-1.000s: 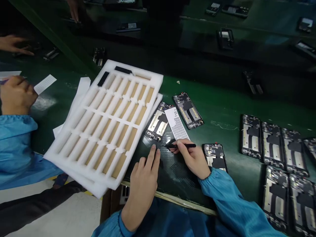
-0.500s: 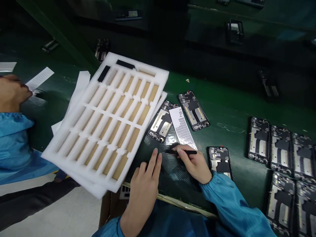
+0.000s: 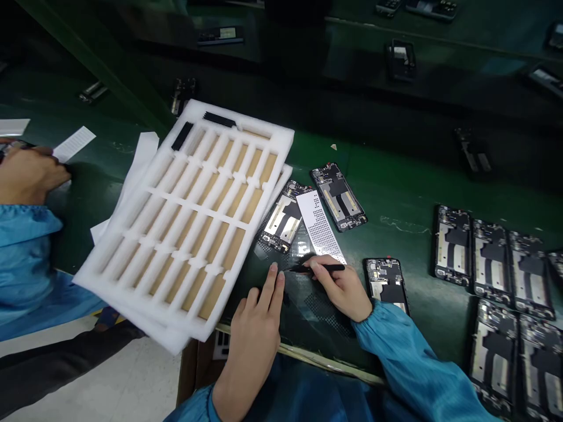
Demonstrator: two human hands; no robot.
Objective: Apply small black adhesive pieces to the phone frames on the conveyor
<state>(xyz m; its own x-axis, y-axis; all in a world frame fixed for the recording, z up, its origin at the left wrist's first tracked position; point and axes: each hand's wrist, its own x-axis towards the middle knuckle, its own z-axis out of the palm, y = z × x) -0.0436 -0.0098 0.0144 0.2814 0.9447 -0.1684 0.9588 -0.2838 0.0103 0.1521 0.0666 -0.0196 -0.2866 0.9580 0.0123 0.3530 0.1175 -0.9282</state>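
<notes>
Black tweezers are gripped in my right hand, their tips pointing left, close to my left fingertips. My left hand lies with its fingers stretched out on a clear dotted sheet on the green bench. Whether the tweezers hold anything is too small to tell. Just beyond my hands is a white sticker sheet with black dots. An opened phone lies to its left and another opened phone to its right. A further opened phone sits by my right wrist.
A white foam tray with many slots lies at the left, stacked on another. Several opened phones stand in rows at the right. A co-worker's hand is at the far left beside a white label strip.
The view has shifted slightly. My right hand and the tweezers have barely moved relative to my left hand. The co-worker's hand has moved a little to the right.
</notes>
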